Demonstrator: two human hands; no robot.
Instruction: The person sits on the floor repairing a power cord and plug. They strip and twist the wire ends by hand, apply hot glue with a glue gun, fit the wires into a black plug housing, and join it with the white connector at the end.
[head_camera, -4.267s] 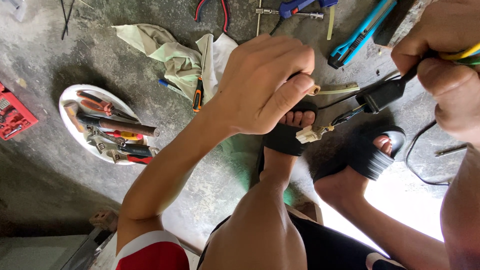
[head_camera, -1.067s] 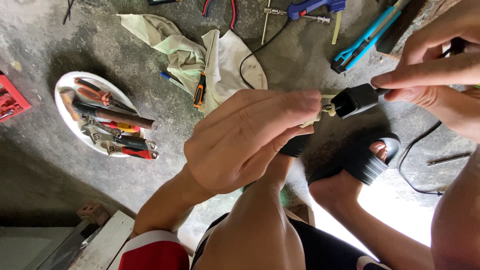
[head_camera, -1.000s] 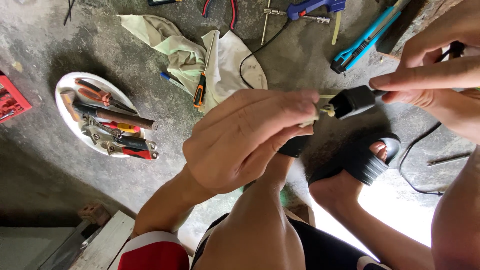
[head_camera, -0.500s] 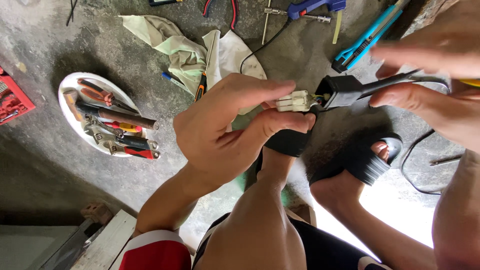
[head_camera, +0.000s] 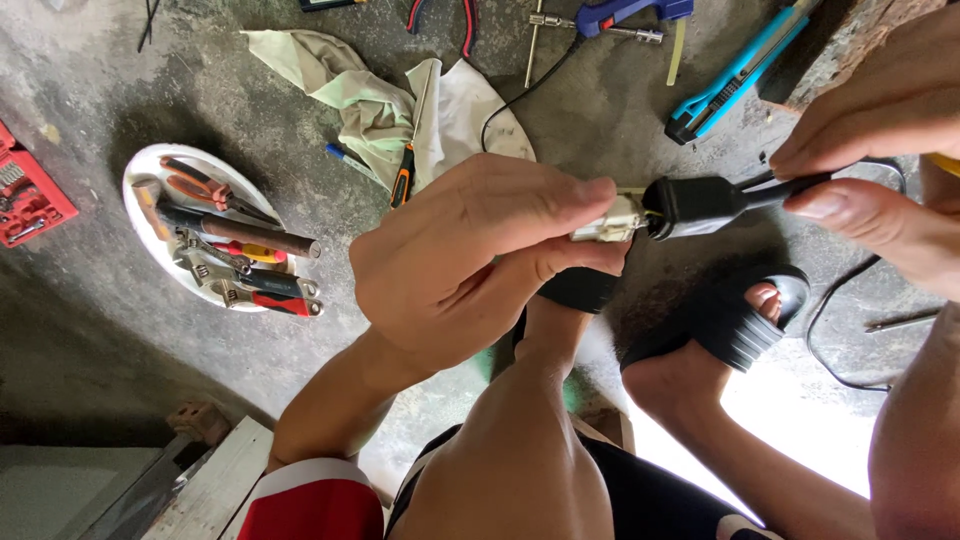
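- Left hand pinches a white connector at mid-scene, above the concrete floor
- Right hand grips the black plug boot touching it
- White plate of tools lies far left

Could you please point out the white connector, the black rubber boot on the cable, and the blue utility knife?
white connector (head_camera: 606, 222), head view, on its exposed body.
black rubber boot (head_camera: 694, 203), head view, on its wide middle.
blue utility knife (head_camera: 737, 73), head view, mid-handle.
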